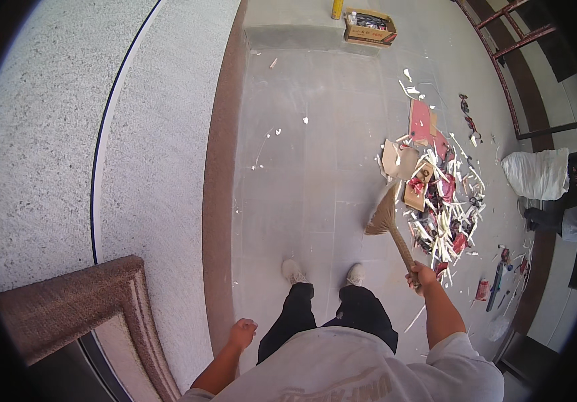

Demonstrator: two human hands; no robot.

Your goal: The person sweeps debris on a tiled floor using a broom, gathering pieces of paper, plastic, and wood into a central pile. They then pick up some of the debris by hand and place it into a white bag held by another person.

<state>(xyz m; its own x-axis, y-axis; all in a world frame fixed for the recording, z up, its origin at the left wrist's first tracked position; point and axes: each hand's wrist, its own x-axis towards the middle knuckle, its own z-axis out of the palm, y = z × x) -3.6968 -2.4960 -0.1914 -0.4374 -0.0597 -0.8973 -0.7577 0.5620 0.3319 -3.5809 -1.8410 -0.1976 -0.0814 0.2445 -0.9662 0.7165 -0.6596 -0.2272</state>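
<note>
A straw-coloured hand broom (390, 218) is gripped by its handle in my right hand (422, 277), out to my right side. Its bristles fan out on the grey tiled floor, at the left edge of a heap of white strips and scraps (446, 214). Torn brown cardboard (399, 161) and a red sheet (420, 120) lie at the far side of that heap. My left hand (243, 333) hangs beside my left leg near the wall, its fingers curled in with nothing visible in them.
An open carton (370, 28) of items stands at the far end beside a yellow can (337, 9). On the right are a white sack (536, 174), a red metal frame (503, 63) and tools (498, 281). A rough white wall (154, 134) runs along my left.
</note>
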